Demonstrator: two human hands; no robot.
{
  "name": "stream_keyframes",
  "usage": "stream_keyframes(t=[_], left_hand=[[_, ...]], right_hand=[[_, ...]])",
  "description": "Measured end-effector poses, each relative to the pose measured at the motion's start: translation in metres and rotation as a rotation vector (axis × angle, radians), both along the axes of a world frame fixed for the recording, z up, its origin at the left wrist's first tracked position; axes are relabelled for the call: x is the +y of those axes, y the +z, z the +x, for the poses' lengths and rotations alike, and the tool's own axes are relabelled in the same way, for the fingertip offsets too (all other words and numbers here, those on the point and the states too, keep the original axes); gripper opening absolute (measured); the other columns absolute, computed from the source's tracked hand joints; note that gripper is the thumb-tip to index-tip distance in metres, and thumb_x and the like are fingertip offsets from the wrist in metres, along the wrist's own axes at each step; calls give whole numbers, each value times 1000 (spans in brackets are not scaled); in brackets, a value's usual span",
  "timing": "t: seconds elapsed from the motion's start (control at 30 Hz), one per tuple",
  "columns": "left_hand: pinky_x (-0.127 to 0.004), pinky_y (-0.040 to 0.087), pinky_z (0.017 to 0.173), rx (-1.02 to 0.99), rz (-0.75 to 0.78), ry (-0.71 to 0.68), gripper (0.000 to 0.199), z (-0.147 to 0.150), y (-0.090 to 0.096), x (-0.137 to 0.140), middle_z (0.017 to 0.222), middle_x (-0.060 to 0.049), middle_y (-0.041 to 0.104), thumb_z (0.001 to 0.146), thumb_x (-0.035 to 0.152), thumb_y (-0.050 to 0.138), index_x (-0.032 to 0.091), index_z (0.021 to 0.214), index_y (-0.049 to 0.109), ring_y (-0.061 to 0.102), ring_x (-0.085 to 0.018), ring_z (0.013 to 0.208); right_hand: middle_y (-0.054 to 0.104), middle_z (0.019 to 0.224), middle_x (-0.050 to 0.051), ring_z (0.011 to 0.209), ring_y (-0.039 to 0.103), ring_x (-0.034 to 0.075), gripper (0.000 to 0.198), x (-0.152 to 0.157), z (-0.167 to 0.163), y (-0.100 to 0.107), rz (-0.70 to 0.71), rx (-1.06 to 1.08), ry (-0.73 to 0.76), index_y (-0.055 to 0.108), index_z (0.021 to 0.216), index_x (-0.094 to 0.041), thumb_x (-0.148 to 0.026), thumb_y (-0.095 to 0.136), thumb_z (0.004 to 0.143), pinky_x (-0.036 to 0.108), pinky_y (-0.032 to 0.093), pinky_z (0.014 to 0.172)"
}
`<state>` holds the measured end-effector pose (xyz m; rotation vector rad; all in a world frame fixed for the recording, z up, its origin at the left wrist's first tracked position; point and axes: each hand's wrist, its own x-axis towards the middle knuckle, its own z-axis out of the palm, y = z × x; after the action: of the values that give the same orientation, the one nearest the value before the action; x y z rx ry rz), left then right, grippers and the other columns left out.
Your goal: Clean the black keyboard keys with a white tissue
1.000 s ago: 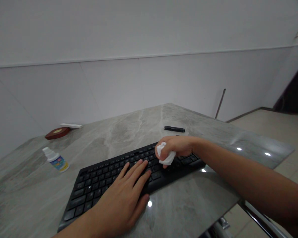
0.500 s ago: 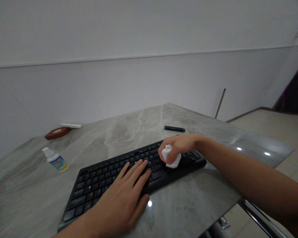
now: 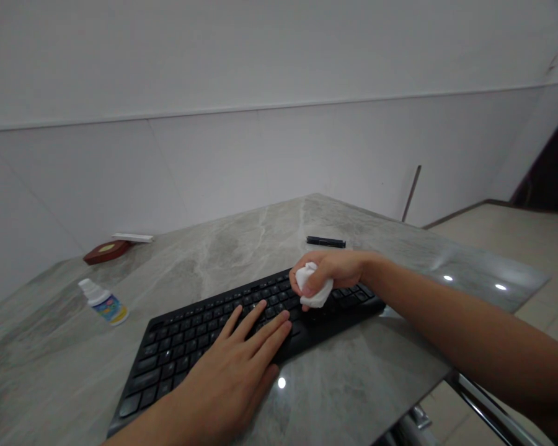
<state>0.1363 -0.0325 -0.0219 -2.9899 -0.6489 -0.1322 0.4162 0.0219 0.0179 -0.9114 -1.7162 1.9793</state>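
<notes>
A black keyboard [image 3: 181, 337] lies at an angle on the grey marbled table [image 3: 232, 251]. My left hand [image 3: 235, 371] rests flat across its keys and front edge, fingers stretched out and spread. Over the right part of the keyboard, my right hand [image 3: 328, 272] is closed around a crumpled white tissue [image 3: 315, 292]. The tissue bulges out between thumb and fingers; whether it touches the keys I cannot tell. My right hand and forearm hide some of the right-hand keys.
A white spray bottle [image 3: 104, 302] with a colourful label stands left of the keyboard. Behind it lie a reddish-brown wooden piece [image 3: 106, 251] and a white strip [image 3: 132, 238] by the wall. A black marker [image 3: 326, 241] lies beyond my right hand. The table's edge is at the right.
My right hand has shifted slightly left and up with the tissue in it. The fingers of my left hand have moved apart differently, two of them now further right on the keys.
</notes>
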Motion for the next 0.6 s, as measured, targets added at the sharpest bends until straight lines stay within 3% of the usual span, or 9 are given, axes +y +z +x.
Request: stream_keyframes(t=[0.37,0.6], left_hand=[[-62,31,118,-31,0,-17,55,-1,-1,1,161,-1,32,105,25,43,27,157,25,22,-32,151],[-65,33,115,9,-2,-7,54,-1,-2,1,162,1,28,107,29,40,27,158,21,21,-33,151]], right_hand=[[66,69,0,66,64,13,16,1,12,7,-85,120,-91,65,82,-11,-16,72,68,34,63,69],[65,66,1,63,63,13,13,5,11,1,-120,210,-53,66,81,-10,-16,70,70,37,64,69]])
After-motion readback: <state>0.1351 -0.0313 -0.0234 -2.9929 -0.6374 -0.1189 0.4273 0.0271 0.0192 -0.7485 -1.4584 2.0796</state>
